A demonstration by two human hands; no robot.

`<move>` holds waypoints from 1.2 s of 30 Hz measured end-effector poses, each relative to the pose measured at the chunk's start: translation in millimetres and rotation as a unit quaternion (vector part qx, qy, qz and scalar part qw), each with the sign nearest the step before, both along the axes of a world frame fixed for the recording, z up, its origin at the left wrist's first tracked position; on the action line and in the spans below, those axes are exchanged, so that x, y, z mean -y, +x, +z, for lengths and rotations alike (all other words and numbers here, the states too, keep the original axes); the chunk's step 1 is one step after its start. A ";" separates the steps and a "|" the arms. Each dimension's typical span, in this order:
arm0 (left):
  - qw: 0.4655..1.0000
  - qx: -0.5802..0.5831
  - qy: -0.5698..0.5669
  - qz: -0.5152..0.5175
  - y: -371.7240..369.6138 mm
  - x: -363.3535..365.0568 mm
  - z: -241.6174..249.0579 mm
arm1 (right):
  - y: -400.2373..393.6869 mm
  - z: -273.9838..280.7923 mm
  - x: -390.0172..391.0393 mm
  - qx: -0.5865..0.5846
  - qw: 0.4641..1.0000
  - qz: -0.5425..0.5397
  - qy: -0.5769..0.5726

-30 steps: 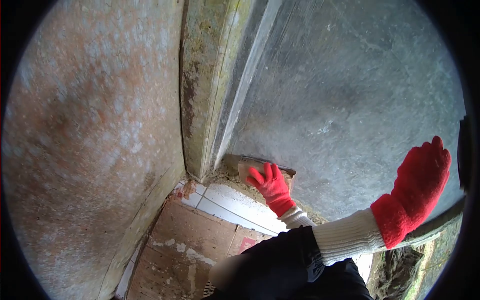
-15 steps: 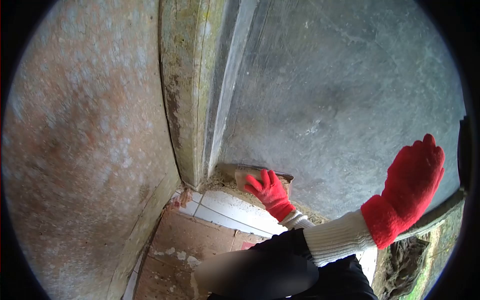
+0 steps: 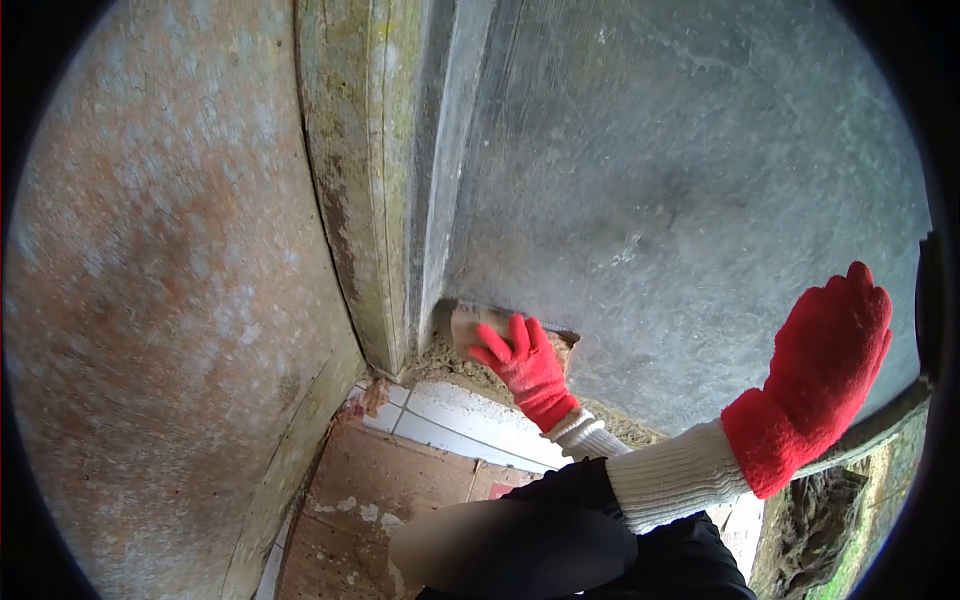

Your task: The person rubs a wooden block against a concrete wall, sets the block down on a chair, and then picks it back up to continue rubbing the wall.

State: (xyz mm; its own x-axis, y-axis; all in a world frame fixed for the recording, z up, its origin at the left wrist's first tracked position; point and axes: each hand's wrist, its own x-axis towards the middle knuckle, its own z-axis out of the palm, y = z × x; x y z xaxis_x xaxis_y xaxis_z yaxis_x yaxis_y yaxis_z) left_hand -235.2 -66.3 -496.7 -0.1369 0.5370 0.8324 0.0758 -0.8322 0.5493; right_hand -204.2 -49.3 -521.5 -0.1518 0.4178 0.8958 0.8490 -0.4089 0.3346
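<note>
A flat, brown rectangular board (image 3: 466, 326) with a dark upper edge lies against the foot of the grey wall (image 3: 650, 190). My right hand (image 3: 530, 370), in a red glove, is closed on this board, its fingers spread across the face. Much of the board is hidden under the glove, so its exact kind cannot be made out. On the right, my left hand (image 3: 830, 355), also red-gloved, is open, fingers up and close together, in front of the grey wall. The left forearm crosses in front of the right one.
A weathered post (image 3: 350, 190) stands in the corner beside a stained, reddish wall (image 3: 170, 250). Crumbly mortar or dirt (image 3: 440, 360) lies along the wall's foot. Below are white tiles (image 3: 465, 415) and a sheet of brown cardboard (image 3: 395, 460). Rough ground (image 3: 815, 520) shows at lower right.
My right hand and the board have shifted up and slightly left along the grey wall. My left hand has barely moved. The view has tilted a little.
</note>
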 end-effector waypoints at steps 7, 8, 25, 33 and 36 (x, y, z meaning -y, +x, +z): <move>0.997 0.035 0.023 -0.066 23.7 6.2 15.8 | -88.2 -108.2 -81.6 0.144 0.909 0.379 -0.096; 0.996 0.045 0.027 -0.079 23.5 4.4 14.3 | -77.5 -128.9 -85.6 0.154 0.910 0.365 -0.119; 0.971 0.228 -0.068 -0.024 -33.9 -22.8 25.3 | 127.6 -232.9 -0.9 -0.373 0.910 0.180 -0.002; 0.989 0.121 -0.073 0.040 -0.7 -8.8 3.9 | 122.2 -218.4 6.1 -0.141 0.949 0.265 -0.095; 0.992 0.092 -0.056 0.063 -2.7 -13.4 -2.5 | 211.8 -228.8 24.6 -0.297 0.923 0.125 0.212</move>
